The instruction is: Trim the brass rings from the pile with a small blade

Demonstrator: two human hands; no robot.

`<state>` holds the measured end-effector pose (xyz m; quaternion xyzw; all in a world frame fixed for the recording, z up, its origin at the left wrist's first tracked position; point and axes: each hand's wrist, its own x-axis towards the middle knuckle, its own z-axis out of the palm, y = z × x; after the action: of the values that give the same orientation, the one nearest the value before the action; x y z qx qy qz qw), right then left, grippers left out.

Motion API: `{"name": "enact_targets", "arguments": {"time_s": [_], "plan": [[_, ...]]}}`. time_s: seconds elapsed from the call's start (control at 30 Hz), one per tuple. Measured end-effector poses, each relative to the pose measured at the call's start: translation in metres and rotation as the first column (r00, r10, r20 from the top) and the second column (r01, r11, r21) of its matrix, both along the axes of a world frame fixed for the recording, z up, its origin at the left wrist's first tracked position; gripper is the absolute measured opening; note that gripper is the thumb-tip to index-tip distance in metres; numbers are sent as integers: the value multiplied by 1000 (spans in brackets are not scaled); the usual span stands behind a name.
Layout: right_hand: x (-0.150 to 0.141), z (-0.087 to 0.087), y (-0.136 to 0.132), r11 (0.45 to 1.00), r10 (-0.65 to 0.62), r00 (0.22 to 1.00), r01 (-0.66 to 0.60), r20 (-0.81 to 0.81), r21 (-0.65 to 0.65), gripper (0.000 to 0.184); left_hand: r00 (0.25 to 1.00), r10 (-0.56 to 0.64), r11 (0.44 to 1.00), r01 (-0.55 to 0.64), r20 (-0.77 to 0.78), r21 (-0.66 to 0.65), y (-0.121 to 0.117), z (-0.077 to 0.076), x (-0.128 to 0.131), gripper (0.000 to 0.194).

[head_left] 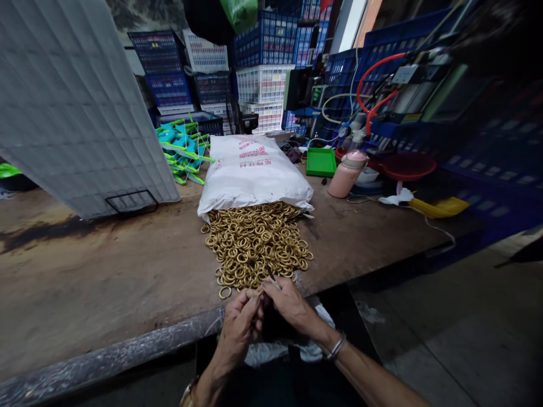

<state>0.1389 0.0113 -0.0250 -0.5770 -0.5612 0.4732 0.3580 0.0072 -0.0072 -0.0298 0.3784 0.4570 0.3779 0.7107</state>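
Both hands meet at the table's front edge, just before a heap of gold-coloured rings [254, 243]. The fingers of my left hand [241, 323] are closed on a gold-coloured ring [260, 292], of which only a small part shows. My right hand [292, 305] is pinched at the same ring and also grips a slim tool [272, 276] with a dark tip, possibly a small blade; most of it is hidden by the fingers. Behind them, the rings spill from the mouth of a white sack [254, 175] with red print, lying on its side.
On the wooden table [127, 282], a tall pale ribbed panel [85, 113] stands left, beside green and blue plastic pieces [182, 147]. A pink bottle [348, 174], a green tray [320, 162] and a yellow scoop [439, 207] lie right. Stacked crates [265, 85] stand behind.
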Motion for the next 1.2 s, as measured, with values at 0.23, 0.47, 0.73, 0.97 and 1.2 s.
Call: {"name": "enact_targets", "arguments": {"time_s": [0.23, 0.47, 0.73, 0.97, 1.2], "plan": [[5, -7, -8, 965, 105, 931, -180, 350, 191, 15, 999, 41, 999, -41, 2, 20, 3, 1, -1, 29], [4, -6, -12, 942, 176, 812, -304, 557, 145, 24, 998, 49, 998, -47, -40, 48, 2, 1, -3, 30], [11, -6, -13, 956, 158, 707, -284, 689, 71, 26, 995, -65, 998, 66, 74, -16, -18, 6, -6, 31], [22, -5, 13, 960, -108, 722, -102, 683, 259, 20, 981, -150, 953, 178, 126, -246, -34, -26, 10, 34], [28, 3, 68, 903, -304, 672, -23, 676, 429, 20, 976, 198, 771, -99, 88, -629, -22, -78, 17, 11]]}}
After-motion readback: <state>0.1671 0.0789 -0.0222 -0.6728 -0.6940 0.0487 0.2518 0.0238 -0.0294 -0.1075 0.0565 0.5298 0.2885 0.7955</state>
